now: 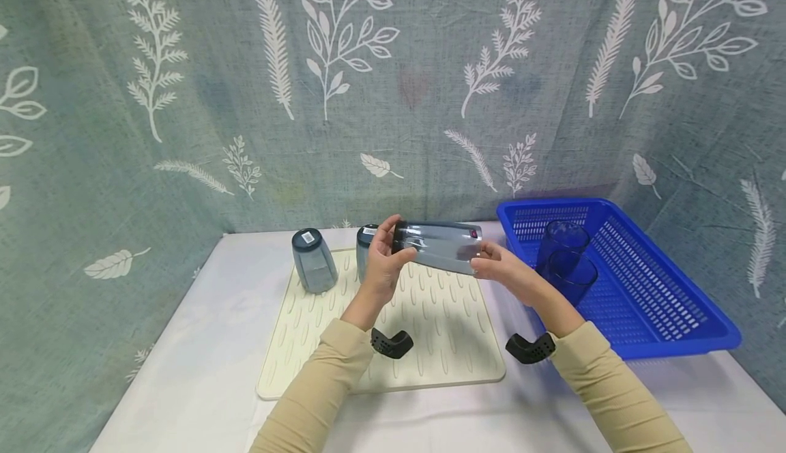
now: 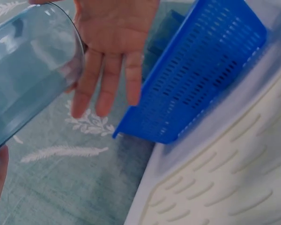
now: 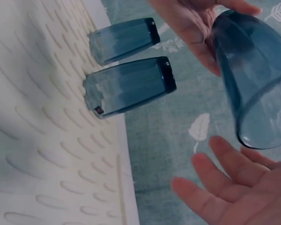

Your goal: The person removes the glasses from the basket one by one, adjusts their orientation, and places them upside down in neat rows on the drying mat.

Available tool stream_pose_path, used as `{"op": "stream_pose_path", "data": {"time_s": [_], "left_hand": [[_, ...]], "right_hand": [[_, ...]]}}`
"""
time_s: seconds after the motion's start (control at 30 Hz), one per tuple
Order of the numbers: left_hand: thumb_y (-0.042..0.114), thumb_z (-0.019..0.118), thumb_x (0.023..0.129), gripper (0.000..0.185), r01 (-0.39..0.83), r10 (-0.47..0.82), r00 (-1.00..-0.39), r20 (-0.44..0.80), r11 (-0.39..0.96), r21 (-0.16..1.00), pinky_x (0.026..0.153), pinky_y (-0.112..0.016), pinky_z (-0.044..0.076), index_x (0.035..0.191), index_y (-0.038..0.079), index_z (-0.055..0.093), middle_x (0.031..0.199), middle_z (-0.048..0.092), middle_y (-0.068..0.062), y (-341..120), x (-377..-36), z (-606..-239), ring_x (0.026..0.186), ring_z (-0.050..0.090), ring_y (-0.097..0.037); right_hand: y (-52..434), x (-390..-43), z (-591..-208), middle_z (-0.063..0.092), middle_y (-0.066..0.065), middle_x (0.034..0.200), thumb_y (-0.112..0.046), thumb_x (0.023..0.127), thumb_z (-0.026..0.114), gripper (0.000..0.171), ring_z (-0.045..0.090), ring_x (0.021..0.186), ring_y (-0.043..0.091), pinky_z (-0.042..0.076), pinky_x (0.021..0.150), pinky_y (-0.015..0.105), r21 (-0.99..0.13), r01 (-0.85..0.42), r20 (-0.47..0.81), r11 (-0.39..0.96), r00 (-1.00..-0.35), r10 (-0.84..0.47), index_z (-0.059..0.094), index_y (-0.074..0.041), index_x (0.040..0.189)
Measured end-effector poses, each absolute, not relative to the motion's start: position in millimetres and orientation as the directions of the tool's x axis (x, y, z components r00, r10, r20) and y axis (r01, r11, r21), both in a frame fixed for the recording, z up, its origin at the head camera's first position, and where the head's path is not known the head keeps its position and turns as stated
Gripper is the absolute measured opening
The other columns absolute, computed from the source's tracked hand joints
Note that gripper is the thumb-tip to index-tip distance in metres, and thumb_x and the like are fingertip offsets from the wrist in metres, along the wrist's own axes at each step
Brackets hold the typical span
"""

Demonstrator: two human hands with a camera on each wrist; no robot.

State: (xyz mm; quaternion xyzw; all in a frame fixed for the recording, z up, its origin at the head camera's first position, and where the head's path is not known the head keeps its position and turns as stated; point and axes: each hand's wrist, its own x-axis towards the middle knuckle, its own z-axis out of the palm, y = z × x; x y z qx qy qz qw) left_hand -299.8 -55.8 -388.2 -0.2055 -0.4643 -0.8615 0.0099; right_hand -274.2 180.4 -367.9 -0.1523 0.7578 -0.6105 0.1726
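Note:
A blue-tinted drinking glass [image 1: 439,247] is held sideways above the cream ribbed mat [image 1: 442,351]. My left hand [image 1: 383,262] grips its dark base end, thumb on the near side. At the rim, my right hand [image 1: 506,272] holds the glass between thumb and index finger; its other fingers stretch out straight in the left wrist view. Two similar glasses stand upside down at the mat's back left: one [image 1: 315,265] in full sight, the other [image 1: 362,255] partly hidden by my left hand. Both show clearly in the right wrist view.
A blue perforated basket [image 1: 669,351] stands on the right of the white-covered table [image 1: 190,344]. Inside, at its left side, are two more glasses, one [image 1: 563,235] behind the other [image 1: 574,279]. A green leaf-patterned cloth [image 1: 393,153] hangs behind the table.

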Motion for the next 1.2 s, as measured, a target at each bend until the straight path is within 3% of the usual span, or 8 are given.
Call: {"op": "stream_pose_path", "data": {"time_s": [0.13, 0.27, 0.43, 0.57, 1.0, 1.2], "left_hand": [[0.019, 0.085, 0.060, 0.083, 0.216, 0.160, -0.912, 0.377, -0.596, 0.774, 0.078, -0.019, 0.049, 0.130, 0.010, 0.040, 0.113, 0.049, 0.000, -57, -299, -386, 0.098, 0.050, -0.010], [0.015, 0.084, 0.061, 0.088, 0.213, 0.162, -0.913, 0.374, -0.593, 0.777, 0.078, -0.018, 0.049, 0.133, 0.003, 0.036, 0.115, 0.048, 0.000, -58, -298, -383, 0.101, 0.050, -0.011], [0.014, 0.083, 0.062, 0.088, 0.223, 0.167, -0.912, 0.375, -0.564, 0.795, 0.081, -0.020, 0.049, 0.134, 0.001, 0.034, 0.122, 0.044, -0.003, -59, -297, -382, 0.108, 0.047, -0.013], [0.012, 0.082, 0.062, 0.088, 0.230, 0.190, -0.907, 0.376, -0.523, 0.820, 0.084, -0.020, 0.049, 0.134, -0.002, 0.033, 0.125, 0.041, -0.006, -61, -295, -381, 0.113, 0.046, -0.015], [-0.005, 0.073, 0.067, 0.076, 0.242, 0.262, -0.908, 0.327, -0.310, 0.919, 0.083, -0.020, 0.049, 0.134, -0.002, 0.037, 0.127, 0.046, -0.013, -60, -296, -383, 0.102, 0.055, -0.009], [-0.005, 0.072, 0.069, 0.072, 0.252, 0.264, -0.919, 0.293, -0.177, 0.951, 0.083, -0.023, 0.049, 0.133, 0.003, 0.041, 0.130, 0.043, -0.016, -61, -300, -382, 0.105, 0.053, -0.016]], "right_hand": [[180, -274, -369, 0.030, 0.028, 0.139, -0.044, 0.083, 0.061, 0.087, 0.037, 0.124, 0.038, 0.032, 0.104, 0.048, -0.975, -0.034, -0.082, 0.220, -0.866, -0.493, 0.018, 0.007, 0.140], [180, -274, -371, 0.035, 0.027, 0.135, -0.044, 0.082, 0.062, 0.086, 0.042, 0.119, 0.034, 0.034, 0.102, 0.049, -0.966, -0.032, -0.107, 0.256, -0.853, -0.511, 0.021, 0.007, 0.138], [180, -275, -372, 0.024, 0.024, 0.145, -0.037, 0.084, 0.062, 0.086, 0.030, 0.130, 0.037, 0.028, 0.105, 0.052, -0.961, -0.011, -0.149, 0.277, -0.822, -0.550, 0.011, -0.003, 0.145], [182, -275, -371, 0.012, 0.019, 0.150, -0.033, 0.084, 0.063, 0.092, 0.017, 0.137, 0.037, 0.017, 0.108, 0.056, -0.961, -0.009, -0.142, 0.275, -0.838, -0.526, 0.000, -0.014, 0.148], [188, -277, -363, 0.016, 0.015, 0.151, -0.031, 0.082, 0.068, 0.094, 0.011, 0.138, 0.038, 0.021, 0.106, 0.059, -0.910, -0.079, -0.127, 0.407, -0.881, -0.455, 0.003, -0.015, 0.148], [193, -276, -356, 0.012, 0.019, 0.151, -0.032, 0.080, 0.070, 0.095, 0.012, 0.136, 0.040, 0.017, 0.106, 0.059, -0.841, -0.174, -0.078, 0.512, -0.898, -0.434, 0.005, -0.011, 0.148]]}}
